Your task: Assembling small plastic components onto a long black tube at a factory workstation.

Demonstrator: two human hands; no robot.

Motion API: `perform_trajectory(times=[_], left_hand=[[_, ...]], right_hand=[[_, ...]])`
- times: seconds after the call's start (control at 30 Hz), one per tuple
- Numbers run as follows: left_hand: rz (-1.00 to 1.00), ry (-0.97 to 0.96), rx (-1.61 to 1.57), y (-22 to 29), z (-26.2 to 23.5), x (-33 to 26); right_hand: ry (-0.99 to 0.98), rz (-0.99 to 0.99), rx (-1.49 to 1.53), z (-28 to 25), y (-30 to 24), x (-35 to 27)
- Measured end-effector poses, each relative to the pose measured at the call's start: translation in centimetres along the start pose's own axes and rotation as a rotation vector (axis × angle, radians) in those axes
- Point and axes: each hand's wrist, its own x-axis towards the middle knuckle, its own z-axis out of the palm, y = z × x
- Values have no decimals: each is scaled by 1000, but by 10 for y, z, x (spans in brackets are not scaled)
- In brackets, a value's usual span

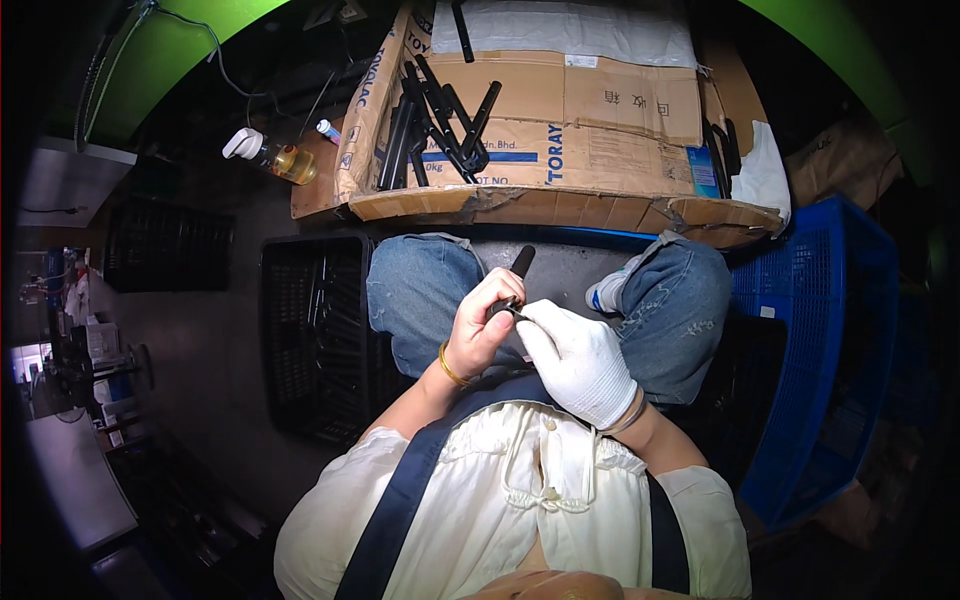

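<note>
My bare left hand is closed round a black plastic part, rod-like, whose far end sticks up beyond my fingers. My right hand, in a white knit glove, is closed in a pinch at the near end of that part. A thin thing shows at its fingertips, too small to name. Both hands meet above my lap, between my knees. In front of me, several similar long black parts lie heaped in the left of a cardboard box.
Left of my knee stands a black crate with dark parts in it. On the right is a blue plastic crate. A white-topped bottle stands left of the cardboard box; more dark parts lie at that box's right side.
</note>
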Motion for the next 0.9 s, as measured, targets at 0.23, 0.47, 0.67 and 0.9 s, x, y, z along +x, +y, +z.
perform_trajectory(times=[0.23, 0.47, 0.67, 0.9], left_hand=[[-3, -15, 67, 0, -4, 1], [-26, 19, 170, -3, -6, -4], [-37, 53, 163, -9, -7, -14], [198, 107, 73, 3, -3, -6]], right_hand=[[-21, -5, -6, 2, 6, 1], [-63, 77, -2, 10, 11, -1], [-122, 72, 39, 17, 19, -2], [80, 44, 81, 4, 67, 4]])
